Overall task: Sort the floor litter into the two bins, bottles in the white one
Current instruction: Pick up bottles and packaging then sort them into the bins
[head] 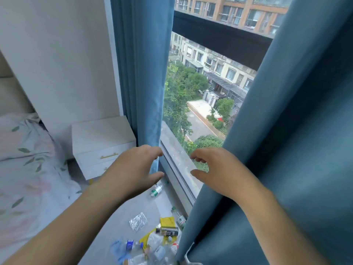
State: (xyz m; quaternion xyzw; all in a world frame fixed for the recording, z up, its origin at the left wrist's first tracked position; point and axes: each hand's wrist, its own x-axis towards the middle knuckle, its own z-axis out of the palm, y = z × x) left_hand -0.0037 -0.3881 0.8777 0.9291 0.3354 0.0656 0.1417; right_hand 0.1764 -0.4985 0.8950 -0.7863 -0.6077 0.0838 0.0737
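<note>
— How are the hands?
— Both are raised in front of the window [200, 92]. The left hand [137, 169] is spread wide, fingers curved and thumb apart, holding nothing. Its fingertips sit right at the edge of the left curtain [141, 73], and I cannot tell whether they touch it. The right hand [215, 169] makes a like shape, wide and holding nothing, with the right curtain [296, 131] just behind it.
— And the litter?
— On the floor [145, 205], below both hands. Just under the left hand lies a green-labelled bottle [157, 190]. Lower, between the two hands, are a clear wrapper [138, 221] and a yellow packet [167, 221] with a dark bottle [167, 231] touching it. A green-capped bottle [179, 217] lies by the window, below the right hand. Lowest of all is a heap of clear bottles [152, 251], with a blue-labelled bottle [130, 244] at its left edge.
— Anything beyond?
— Left of the left hand stands a white nightstand [103, 142], and further left is a flowered bed [24, 159].
</note>
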